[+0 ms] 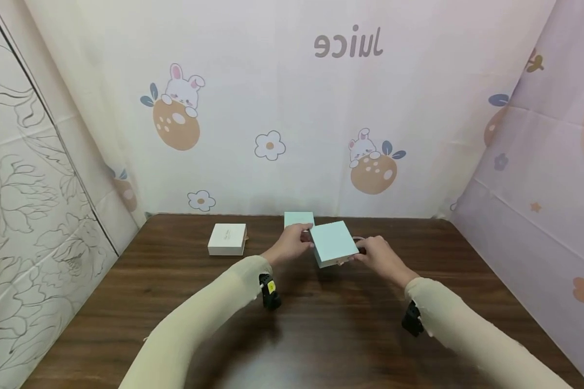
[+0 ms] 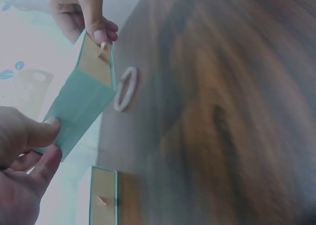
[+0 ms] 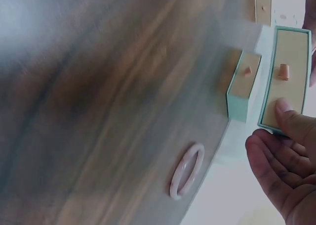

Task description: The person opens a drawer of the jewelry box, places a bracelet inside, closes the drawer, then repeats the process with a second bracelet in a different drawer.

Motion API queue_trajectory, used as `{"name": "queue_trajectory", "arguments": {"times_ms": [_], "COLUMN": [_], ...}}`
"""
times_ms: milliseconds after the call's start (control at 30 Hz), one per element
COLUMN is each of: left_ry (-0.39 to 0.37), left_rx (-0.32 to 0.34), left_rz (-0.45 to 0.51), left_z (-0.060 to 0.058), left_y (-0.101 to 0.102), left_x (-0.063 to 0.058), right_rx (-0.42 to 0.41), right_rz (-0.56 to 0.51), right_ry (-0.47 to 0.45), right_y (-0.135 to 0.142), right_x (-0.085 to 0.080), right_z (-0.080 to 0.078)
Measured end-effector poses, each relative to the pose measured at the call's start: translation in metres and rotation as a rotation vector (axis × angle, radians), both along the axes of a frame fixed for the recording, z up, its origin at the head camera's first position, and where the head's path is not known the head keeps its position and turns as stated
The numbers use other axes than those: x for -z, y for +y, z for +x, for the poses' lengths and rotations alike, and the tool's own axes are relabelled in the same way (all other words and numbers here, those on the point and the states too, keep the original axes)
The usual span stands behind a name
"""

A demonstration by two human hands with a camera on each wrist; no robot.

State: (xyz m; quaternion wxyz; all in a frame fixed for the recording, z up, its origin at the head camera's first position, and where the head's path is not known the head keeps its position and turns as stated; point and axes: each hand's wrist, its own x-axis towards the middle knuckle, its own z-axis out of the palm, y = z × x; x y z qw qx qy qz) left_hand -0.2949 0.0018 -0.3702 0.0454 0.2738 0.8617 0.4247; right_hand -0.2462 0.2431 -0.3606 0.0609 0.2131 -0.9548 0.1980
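A mint-green drawer box (image 1: 333, 241) is held tilted above the table between both hands. My left hand (image 1: 293, 242) grips its left side, thumb and fingers pinching the green wall in the left wrist view. At the opposite end, my right hand (image 1: 379, 256) pinches a corner, thumb lying on the cream drawer front (image 3: 291, 47) beside a small ribbon tab (image 3: 284, 71). The drawer looks pushed in. On the table past the right hand lies a pale pink bangle (image 3: 187, 170). A second mint-green box (image 1: 299, 218) stands behind the left hand, partly hidden by it.
A white box (image 1: 227, 239) with small lettering on its lid sits on the dark wooden table (image 1: 311, 335), left of the hands. A printed curtain (image 1: 233, 108) hangs along the table's back edge, and more patterned cloth hangs at both sides.
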Motion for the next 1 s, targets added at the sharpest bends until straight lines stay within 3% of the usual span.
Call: {"name": "queue_trajectory", "arguments": {"times_ms": [300,633,1000], "left_ry": [-0.150,-0.169,-0.238], "left_rx": [0.016,0.057,0.034], "left_rz": [0.107,0.154,0.224], "left_z": [-0.023,-0.043,-0.066], "left_y": [0.022,0.033,0.046], "left_x": [-0.009,-0.013,0.001], "right_rx": [0.096,0.106,0.134], "right_rz": [-0.007,-0.009,0.023], "right_ry": [0.018,0.019,0.021], "right_y": [0.011,0.015,0.020], "right_x": [-0.008,-0.017,-0.012], "right_z": [-0.025,-0.049,-0.072]}}
